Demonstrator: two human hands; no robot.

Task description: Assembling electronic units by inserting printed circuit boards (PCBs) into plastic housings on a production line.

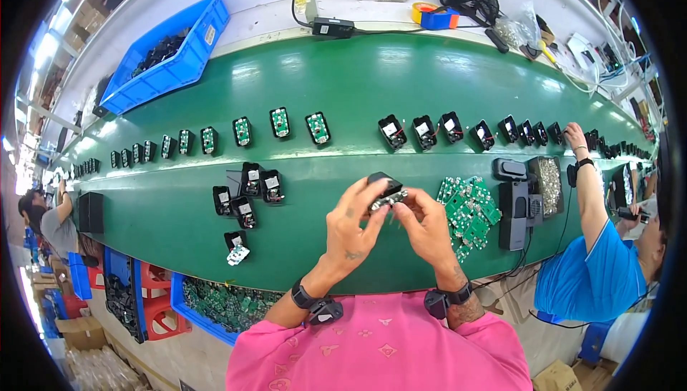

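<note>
My left hand [352, 230] and my right hand [427, 228] together hold a small black plastic housing [384, 189] with a metal part at its underside, raised just above the green conveyor belt [343, 83]. The left thumb and fingers pinch its left end; the right fingertips press its right end. A pile of small green circuit boards [469, 212] lies just right of my right hand. A cluster of open black housings [247, 191] sits to the left of my left hand.
Rows of black housings with green boards [279, 123] and with white parts [424, 132] ride along the belt's far half. A blue bin [172, 51] stands at the back left, a tray of metal pieces [549, 185] at right. A person in blue [594, 276] reaches onto the belt.
</note>
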